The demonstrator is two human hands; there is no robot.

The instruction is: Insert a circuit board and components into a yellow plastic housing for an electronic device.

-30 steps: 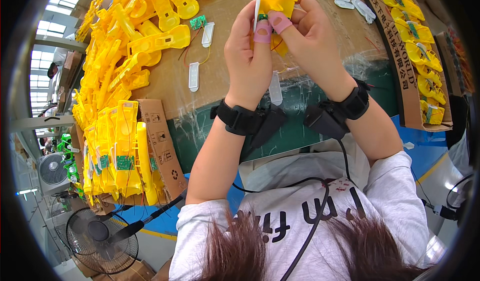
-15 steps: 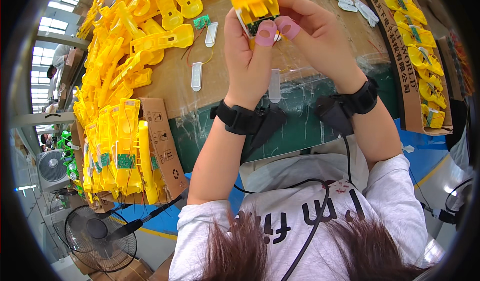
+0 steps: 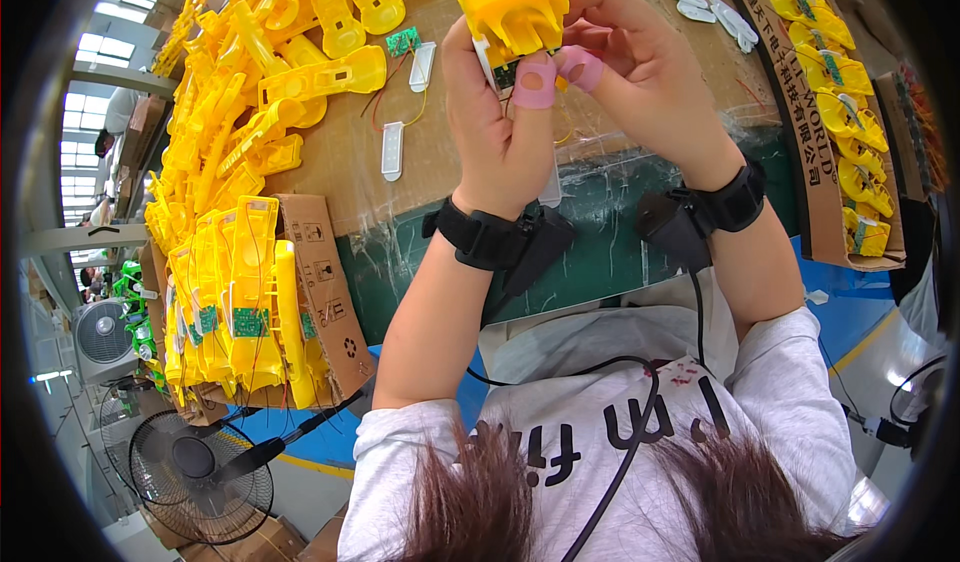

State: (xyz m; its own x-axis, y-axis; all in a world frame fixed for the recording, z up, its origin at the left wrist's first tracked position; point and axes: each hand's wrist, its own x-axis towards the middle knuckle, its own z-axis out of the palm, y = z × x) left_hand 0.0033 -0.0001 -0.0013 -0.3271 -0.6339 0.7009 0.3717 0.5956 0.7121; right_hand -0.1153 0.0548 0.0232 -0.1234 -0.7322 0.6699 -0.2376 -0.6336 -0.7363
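Note:
At the top middle, my left hand point(image 3: 497, 127) is closed around a yellow plastic housing point(image 3: 510, 2), holding it tilted above the table. Part of a dark circuit board point(image 3: 507, 74) shows at the housing's near end, beside my left thumb. My right hand point(image 3: 650, 77) is closed at the right side of the same housing, its thumb bent in close to the left thumb. Pink finger covers wrap both thumbs. Whatever lies between the right fingertips is hidden. Just left of my hands, a small green circuit board point(image 3: 403, 42) is wired to white plastic strips point(image 3: 392, 152).
Yellow plastic parts point(image 3: 290, 92) pile up at the left, behind a carton point(image 3: 322, 272) of housings with green boards. A long carton point(image 3: 790, 82) of yellow parts stands at the right. White oval pieces point(image 3: 735, 27) lie at the back right. A fan point(image 3: 195, 462) stands lower left.
The yellow housing has come slightly nearer and tipped, showing more of its near end. My right hand has shifted a little right and its thumb has moved.

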